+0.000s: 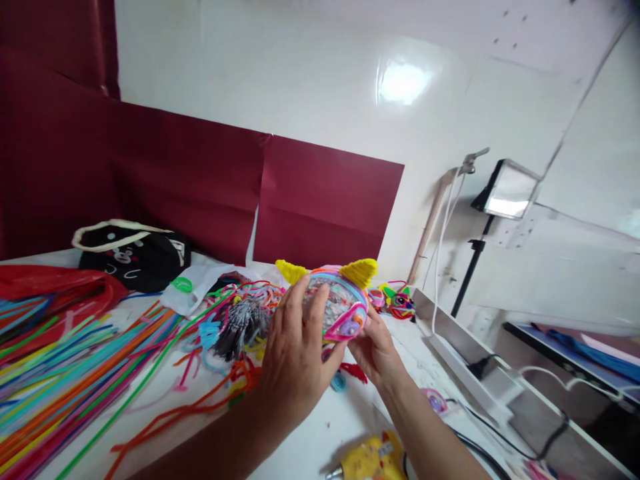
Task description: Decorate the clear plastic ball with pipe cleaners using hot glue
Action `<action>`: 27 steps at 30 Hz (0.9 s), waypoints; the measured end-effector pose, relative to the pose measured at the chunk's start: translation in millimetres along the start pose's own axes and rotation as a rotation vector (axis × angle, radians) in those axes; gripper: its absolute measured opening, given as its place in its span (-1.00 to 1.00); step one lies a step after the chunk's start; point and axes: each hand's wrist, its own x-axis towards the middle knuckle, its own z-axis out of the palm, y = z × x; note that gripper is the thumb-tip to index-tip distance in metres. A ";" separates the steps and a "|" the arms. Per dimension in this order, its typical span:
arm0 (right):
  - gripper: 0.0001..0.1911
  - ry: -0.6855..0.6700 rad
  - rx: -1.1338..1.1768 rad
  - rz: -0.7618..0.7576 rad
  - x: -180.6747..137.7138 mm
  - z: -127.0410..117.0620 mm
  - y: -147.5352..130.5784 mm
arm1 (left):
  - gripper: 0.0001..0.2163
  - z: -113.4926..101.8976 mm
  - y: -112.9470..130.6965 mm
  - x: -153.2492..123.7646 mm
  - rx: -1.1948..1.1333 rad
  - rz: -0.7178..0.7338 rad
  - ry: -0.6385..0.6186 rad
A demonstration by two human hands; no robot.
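Both hands hold up a round craft figure (341, 300) made of coloured pipe cleaners, with two yellow ears and a pink loop on its side. My left hand (295, 347) wraps its fingers over the figure's left side. Under the right side, my right hand (375, 347) grips it from below. The figure hovers above the white table (330, 420).
Long pipe cleaners in many colours (65, 380) cover the table's left half. A black pouch (133, 253) lies at the back left, a finished colourful figure (397, 301) at the back right. A yellow glue gun (373, 460) lies near me. Cables and a lamp stand (493, 200) are on the right.
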 end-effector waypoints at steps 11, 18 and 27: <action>-0.48 0.005 0.080 0.001 -2.4 1.1 -3.7 | -0.42 -10.1 4.6 1.5 -0.034 0.093 0.043; -0.46 0.031 0.109 0.007 -2.9 0.5 -2.1 | -0.43 -17.3 5.3 4.5 -0.011 0.090 -0.015; -0.45 0.042 0.058 0.023 -2.7 4.2 -0.8 | -0.45 -21.9 5.6 7.0 -0.045 0.069 -0.085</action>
